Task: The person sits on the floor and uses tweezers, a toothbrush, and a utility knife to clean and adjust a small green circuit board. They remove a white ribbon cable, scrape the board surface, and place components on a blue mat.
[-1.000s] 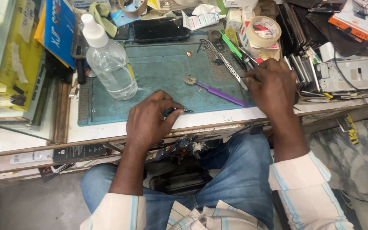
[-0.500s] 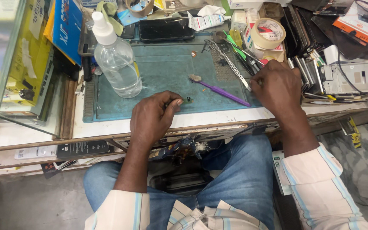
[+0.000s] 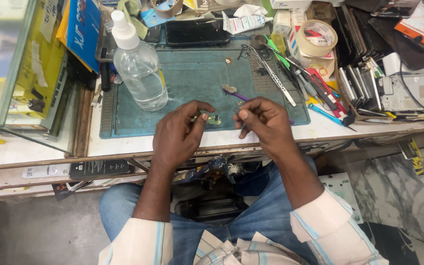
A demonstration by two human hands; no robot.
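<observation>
My left hand rests at the near edge of the green work mat and pinches a small green circuit board between thumb and fingers. My right hand is just to the right of it, fingertips closed on a small grey piece that is too small to make out. The two hands nearly touch over the board. A purple-handled brush lies on the mat just beyond my right hand, its handle hidden under the hand.
A clear plastic bottle stands on the mat's left. A dark phone lies at the back. Metal tweezers, several tools, a tape roll and stacked devices crowd the right. Boxes line the left.
My right hand has moved left from the tools at the mat's right edge to meet my left hand. The left hand has shifted slightly right, and the small board now shows at its fingertips.
</observation>
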